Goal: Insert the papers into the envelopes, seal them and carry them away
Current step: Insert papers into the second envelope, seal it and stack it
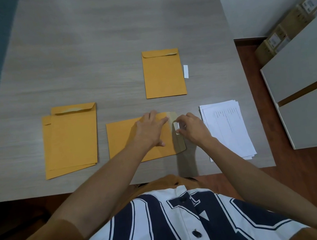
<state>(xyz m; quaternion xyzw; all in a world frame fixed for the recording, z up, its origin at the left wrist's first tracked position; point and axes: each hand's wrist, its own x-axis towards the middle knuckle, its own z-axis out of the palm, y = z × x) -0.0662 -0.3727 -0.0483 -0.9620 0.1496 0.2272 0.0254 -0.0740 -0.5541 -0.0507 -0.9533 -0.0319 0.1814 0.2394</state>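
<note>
- Manila-yellow envelope (pixel 124 142): lies sideways on the near middle of the table, its mouth to the right and its grey-brown flap (pixel 179 147) folded out open.
- White strip (pixel 176 126): short and narrow, sits at the flap between the two hands.
- Left hand (pixel 149 129): laid flat on the envelope near its mouth, fingers straight and spread, pressing down.
- Right hand (pixel 192 129): thumb and fingertips closed in a pinch on the white strip.
- Papers (pixel 233 130): white printed stack, slightly fanned, just right of the envelope.
- Far envelope (pixel 163 75): lies lengthwise farther back on the table, flap folded down, well apart from the others; a loose paper slip (pixel 186 71) lies just beside its right edge.
- Envelope pair (pixel 72 140): at the left, one overlapping the other, flaps at the far end.
- Table (pixel 85 49): grey wood grain.
- White cabinet (pixel 308 81): right of the table, with cardboard boxes (pixel 291 23) beyond it.
</note>
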